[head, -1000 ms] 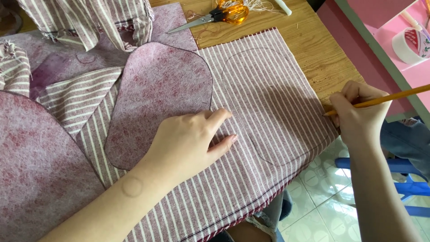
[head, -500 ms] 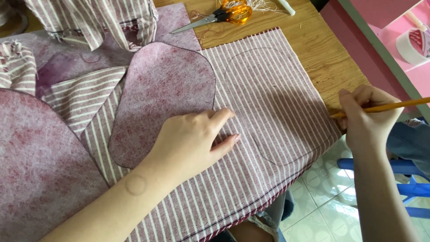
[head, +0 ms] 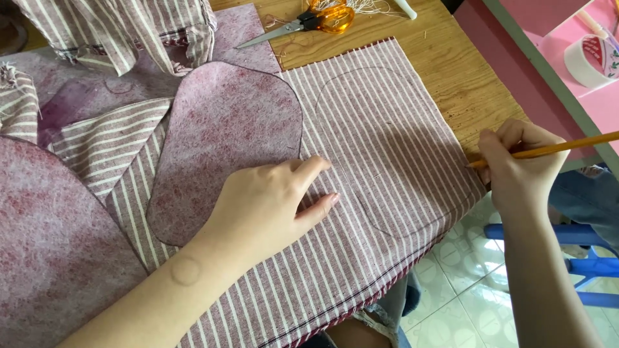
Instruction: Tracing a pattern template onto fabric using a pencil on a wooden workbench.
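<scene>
Head view, items logged largest to smallest. I see a wooden table (head: 451,71) carrying a maroon-and-white striped fabric panel (head: 387,148), which lies flat with a rounded outline drawn on it and its near edge hanging over the table edge. A mottled maroon rounded felt-like pattern piece (head: 225,135) rests on the striped cloth, left of the outline. My left hand (head: 264,206) lies open and flat, palm down, across that piece's lower edge and the striped cloth. My right hand (head: 519,161) is closed around a yellow pencil (head: 554,148), its tip at the panel's right edge. Orange-handled scissors (head: 309,22) lie on the table's far side. A pink shelf compartment (head: 548,32) holds a white tape roll (head: 590,58).
</scene>
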